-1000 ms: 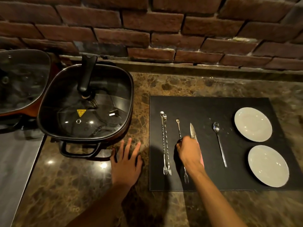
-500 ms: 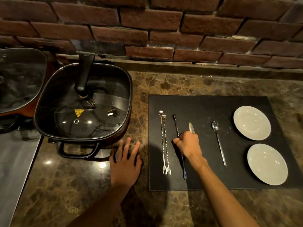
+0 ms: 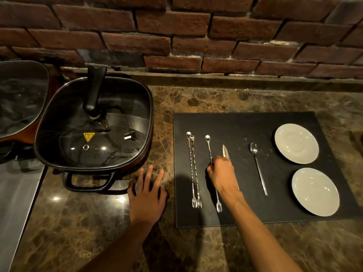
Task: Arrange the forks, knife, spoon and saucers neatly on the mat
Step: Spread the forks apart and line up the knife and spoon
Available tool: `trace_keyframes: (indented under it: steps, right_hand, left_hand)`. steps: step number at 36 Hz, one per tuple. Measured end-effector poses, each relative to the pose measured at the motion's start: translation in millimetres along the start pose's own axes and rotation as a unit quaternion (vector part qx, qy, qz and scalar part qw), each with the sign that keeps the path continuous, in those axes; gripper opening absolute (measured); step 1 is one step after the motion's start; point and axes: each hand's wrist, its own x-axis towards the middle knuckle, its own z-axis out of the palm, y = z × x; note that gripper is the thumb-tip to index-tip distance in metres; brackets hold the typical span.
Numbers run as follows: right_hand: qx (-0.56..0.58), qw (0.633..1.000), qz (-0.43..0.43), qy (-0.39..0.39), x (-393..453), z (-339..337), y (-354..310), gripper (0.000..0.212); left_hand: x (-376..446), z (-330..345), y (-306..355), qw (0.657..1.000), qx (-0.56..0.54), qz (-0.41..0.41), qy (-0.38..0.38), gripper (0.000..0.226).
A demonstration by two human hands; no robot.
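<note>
A black mat (image 3: 245,124) lies on the marble counter. On its left side two long twisted forks (image 3: 193,169) lie side by side, tines toward me. My right hand (image 3: 222,173) pinches the middle of a third fork (image 3: 208,146), which lies parallel to them. The knife (image 3: 225,152) sits just right of that fork, its handle hidden under my hand. A spoon (image 3: 258,167) lies further right. Two white saucers (image 3: 296,143) (image 3: 315,191) sit one behind the other at the mat's right end. My left hand (image 3: 147,191) rests flat on the counter, fingers spread.
A square black electric pan (image 3: 94,124) with a glass lid and upright handle stands left of the mat, its front handle close to my left hand. Another lidded pan (image 3: 19,99) is at the far left. A brick wall (image 3: 176,36) runs behind the counter.
My right hand has shifted the third fork so it lies straighter and parallel to the other two forks. The left hand has stayed flat on the counter.
</note>
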Motion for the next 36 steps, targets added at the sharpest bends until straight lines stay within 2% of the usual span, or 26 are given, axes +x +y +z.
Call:
trace_keyframes:
  steps: [5, 17, 20, 26, 36]
  right_hand:
    - [-0.025, 0.999, -0.01, 0.02, -10, 5, 2, 0.014]
    - [-0.003, 1.0, 0.018, 0.019, -4, 3, 1, 0.023]
    - [0.009, 0.999, 0.001, 0.032, -6, 6, -6, 0.023]
    - [0.049, 0.999, -0.008, -0.02, -9, 23, -28, 0.02]
    - [0.031, 0.999, 0.001, -0.026, -7, 29, -31, 0.024]
  left_hand:
    - [0, 3, -1, 1.0, 0.001, 0.003, 0.007, 0.059]
    - [0, 2, 0, 1.0, -0.005, 0.0, 0.006, 0.059]
    - [0, 1, 0, 1.0, -0.009, 0.001, 0.007, 0.058]
    - [1, 4, -1, 1.0, -0.01, 0.0, 0.006, 0.058]
    - [1, 5, -2, 1.0, -0.004, 0.0, 0.006, 0.058]
